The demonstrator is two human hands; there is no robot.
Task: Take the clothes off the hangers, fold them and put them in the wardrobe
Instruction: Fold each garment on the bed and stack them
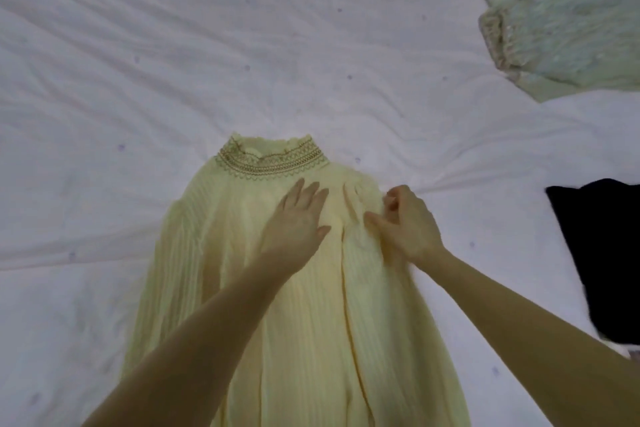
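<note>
Both hands sit on a pale yellow pleated top (304, 305) that lies flat on the bed (138, 62), collar away from the person. Right hand (407, 224) has its fingers curled into a grip on the top's cloth at the right shoulder edge, thumb and fingertips pinching a fold where the sleeve meets the body; the cloth bunches into creases just under and left of that grip. Left hand (299, 218) lies released, fingers straight and slightly spread, palm down, pressing the chest of the top just left of the right hand, the two hands close but not touching. Beyond the left hand's fingertips is the collar (272, 158), a high band with brown zigzag stitching and a scalloped rim, standing flat on the sheet. Pleats run lengthwise from the hands down toward the person, and the hem runs out of view at the bottom edge. Left of the left hand, the top's other sleeve lies folded along the body's side.

To the right of the right hand, well apart, a black garment (602, 253) lies on the bed at the frame's edge. Far beyond and to the right of the grip, a crumpled pale green cloth (561, 21) sits in the corner. The bedsheet is white, wrinkled, with small faint purple dots.
</note>
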